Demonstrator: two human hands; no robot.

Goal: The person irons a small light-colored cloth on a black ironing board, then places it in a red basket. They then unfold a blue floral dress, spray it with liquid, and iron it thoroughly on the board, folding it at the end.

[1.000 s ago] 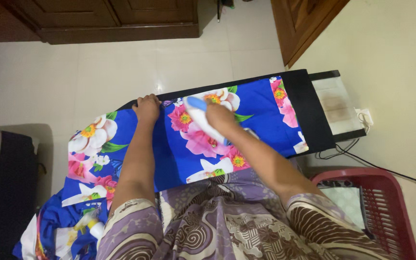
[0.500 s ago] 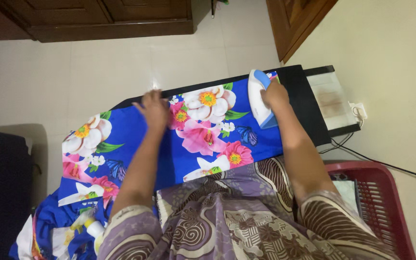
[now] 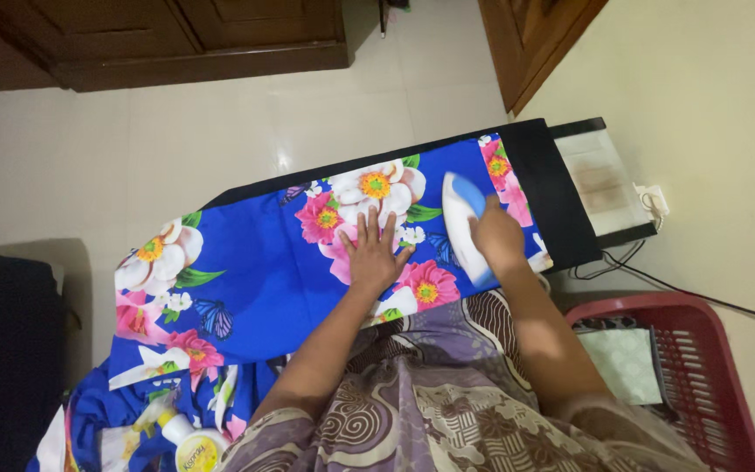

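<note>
My left hand (image 3: 372, 255) lies flat, fingers spread, on the blue floral cotton cloth (image 3: 308, 253) near the board's near edge. My right hand (image 3: 497, 242) is closed around the white-and-blue electric iron (image 3: 462, 227), just beside it on the cloth. The cloth covers the black ironing board (image 3: 552, 197); a red plastic laundry basket (image 3: 709, 367) stands off the board's right end.

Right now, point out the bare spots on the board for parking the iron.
Free: the black strip between the floral cloth and the pale rest pad, and the pad itself. Crowded: the cloth's middle, where the left hand lies flat beside the right hand gripping the iron.
</note>
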